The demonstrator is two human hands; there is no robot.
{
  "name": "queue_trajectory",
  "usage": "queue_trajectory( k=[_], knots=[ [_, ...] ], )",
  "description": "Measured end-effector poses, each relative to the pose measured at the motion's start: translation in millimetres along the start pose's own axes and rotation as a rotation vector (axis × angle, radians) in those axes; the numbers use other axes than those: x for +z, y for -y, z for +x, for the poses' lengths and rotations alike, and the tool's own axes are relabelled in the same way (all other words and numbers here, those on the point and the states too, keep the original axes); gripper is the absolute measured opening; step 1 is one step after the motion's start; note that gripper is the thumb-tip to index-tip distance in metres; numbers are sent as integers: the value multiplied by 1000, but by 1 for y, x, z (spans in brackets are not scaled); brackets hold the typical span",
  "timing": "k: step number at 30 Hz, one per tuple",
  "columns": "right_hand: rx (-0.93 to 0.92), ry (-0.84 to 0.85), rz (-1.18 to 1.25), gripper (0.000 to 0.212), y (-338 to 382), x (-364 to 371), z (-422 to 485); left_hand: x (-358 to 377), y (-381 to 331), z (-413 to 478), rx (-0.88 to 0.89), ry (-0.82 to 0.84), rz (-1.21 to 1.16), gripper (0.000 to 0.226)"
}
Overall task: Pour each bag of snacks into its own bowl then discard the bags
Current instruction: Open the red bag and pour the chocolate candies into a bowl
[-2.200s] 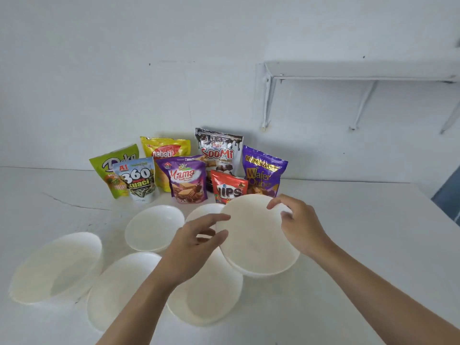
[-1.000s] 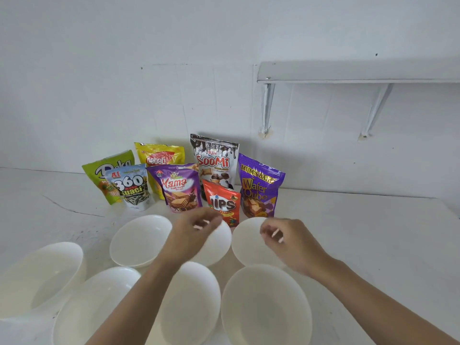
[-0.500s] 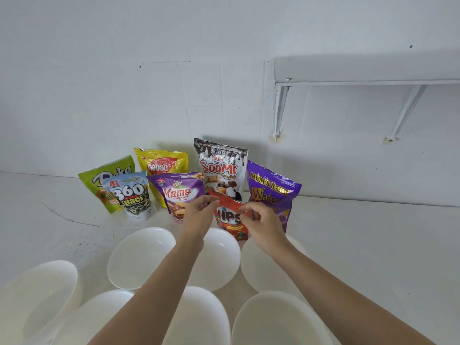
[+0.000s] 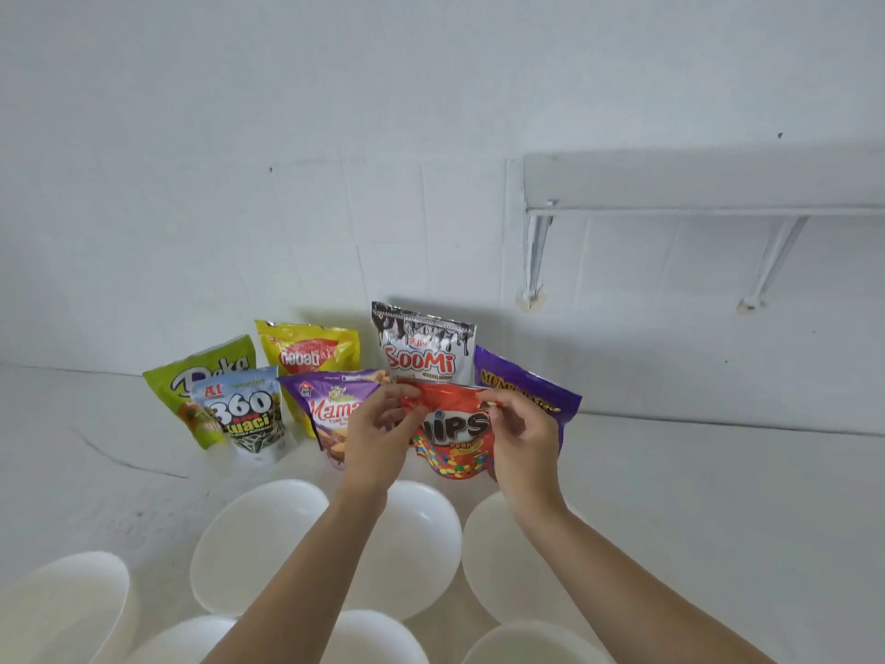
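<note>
White-painted wall and a white counter (image 4: 718,496) fill the scene, and a bracketed shelf (image 4: 694,184) juts from the wall at upper right, its far end cut off by the frame edge. Your left hand (image 4: 378,433) and right hand (image 4: 522,433) meet at the top of the red snack bag (image 4: 455,438), each pinching an upper corner between thumb and fingertips. The bag sits at the front of the cluster, just behind the bowls; whether its base rests on the counter or hangs clear of it cannot be told. Your fingers cover the start of its name, so only "ips" reads.

Behind it stand the Soomi bag (image 4: 421,347) and a purple bag (image 4: 527,385) whose lettering your right hand mostly hides. The purple Mama bag (image 4: 325,404) is half covered by your left hand. Further left are the yellow Nabati bag (image 4: 306,349), the green Deka bag (image 4: 201,376) and, overlapping it in front, the 360 Kuaci bag (image 4: 244,414).

Seven white bowls lie nearest you. The back left bowl (image 4: 254,543) shows almost whole; the back middle bowl (image 4: 412,543) and back right bowl (image 4: 498,558) are crossed by your forearms. Four more bowls run along the bottom edge, all cropped, the far left bowl (image 4: 62,606) by the side of the frame as well. What any bag contains is not visible.
</note>
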State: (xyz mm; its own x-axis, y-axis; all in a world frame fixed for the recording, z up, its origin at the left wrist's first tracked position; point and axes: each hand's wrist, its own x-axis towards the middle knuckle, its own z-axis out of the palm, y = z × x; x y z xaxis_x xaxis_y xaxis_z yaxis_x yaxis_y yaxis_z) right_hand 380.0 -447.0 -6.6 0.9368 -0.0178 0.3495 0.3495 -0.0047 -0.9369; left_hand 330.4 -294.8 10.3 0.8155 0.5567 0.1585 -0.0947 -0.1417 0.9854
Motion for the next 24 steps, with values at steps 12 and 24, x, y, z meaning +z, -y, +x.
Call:
queue_trajectory(
  k=[12, 24],
  knots=[
    [259, 267, 452, 33, 137, 25, -23, -86, -106, -56, 54, -19, -322, 28],
    [660, 686, 634, 25, 184, 167, -89, -280, -119, -83, -301, -2, -392, 34]
  ],
)
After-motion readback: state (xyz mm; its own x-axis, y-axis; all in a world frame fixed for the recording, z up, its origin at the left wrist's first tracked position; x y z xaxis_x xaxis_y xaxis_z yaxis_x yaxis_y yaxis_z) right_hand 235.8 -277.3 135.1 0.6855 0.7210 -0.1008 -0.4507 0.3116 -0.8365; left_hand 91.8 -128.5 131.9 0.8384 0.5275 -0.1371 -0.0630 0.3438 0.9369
